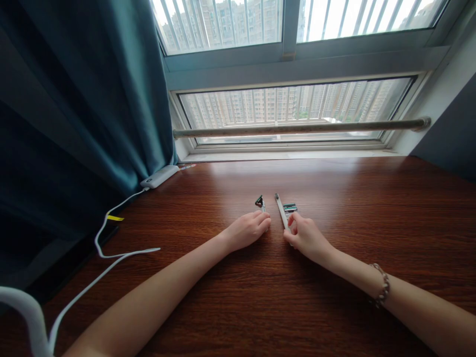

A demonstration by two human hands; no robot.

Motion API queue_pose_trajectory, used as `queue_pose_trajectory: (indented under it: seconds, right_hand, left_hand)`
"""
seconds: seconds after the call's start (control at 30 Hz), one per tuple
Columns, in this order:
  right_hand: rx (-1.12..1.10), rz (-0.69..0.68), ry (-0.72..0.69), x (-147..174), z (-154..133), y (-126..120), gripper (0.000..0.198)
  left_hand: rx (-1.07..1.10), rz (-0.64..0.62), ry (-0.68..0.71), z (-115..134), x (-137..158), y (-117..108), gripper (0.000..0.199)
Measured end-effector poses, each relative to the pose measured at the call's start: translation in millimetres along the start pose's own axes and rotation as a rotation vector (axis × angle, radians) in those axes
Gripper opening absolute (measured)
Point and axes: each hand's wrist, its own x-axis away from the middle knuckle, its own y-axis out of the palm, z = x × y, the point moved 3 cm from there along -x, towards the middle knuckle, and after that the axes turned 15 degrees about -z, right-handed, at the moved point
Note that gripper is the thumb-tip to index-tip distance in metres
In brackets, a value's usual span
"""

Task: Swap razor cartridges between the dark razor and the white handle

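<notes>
My left hand [250,229] is closed around the pale handle of a razor [259,201], whose dark head sticks out past the fingers, tilted. Most of that handle is hidden in the hand. To its right, my right hand [307,237] pinches the near end of a slim white stick with a dark tip [281,210]; its exact kind is unclear. The stick slants away from me on the tabletop. Just beyond the right fingers lies a small dark-and-silver piece like a razor blade cartridge [290,207], partly covered by the hand.
The brown wooden tabletop [223,302] runs up to a barred window [297,104] with a metal rail [297,130]. A white power strip or power bank [160,177] with a white cable [97,240] lies at left, by a blue curtain [122,94]. A yellow tag [115,218] is near the cable.
</notes>
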Motion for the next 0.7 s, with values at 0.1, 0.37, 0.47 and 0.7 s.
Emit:
queue_pose_trajectory:
  seconds: [0.1, 0.37, 0.47, 0.7]
  right_hand:
    - [0.017, -0.018, 0.007, -0.8, 1.9, 0.6, 0.008]
    - [0.080, -0.064, 0.020, -3.2, 5.2, -0.1, 0.006]
    - [0.115, -0.058, 0.032, -3.2, 4.6, -1.2, 0.006]
    - [0.115, -0.058, 0.040, -2.8, 3.3, -2.6, 0.006]
  left_hand:
    - [0.008, 0.009, 0.016, 0.4, 0.3, 0.0, 0.021]
    - [-0.016, -0.033, 0.042, 1.1, 0.8, -1.0, 0.022]
    - [-0.043, -0.031, 0.061, 2.2, 1.0, -2.4, 0.021]
    - [-0.096, -0.027, 0.058, 3.6, 1.1, -4.0, 0.022]
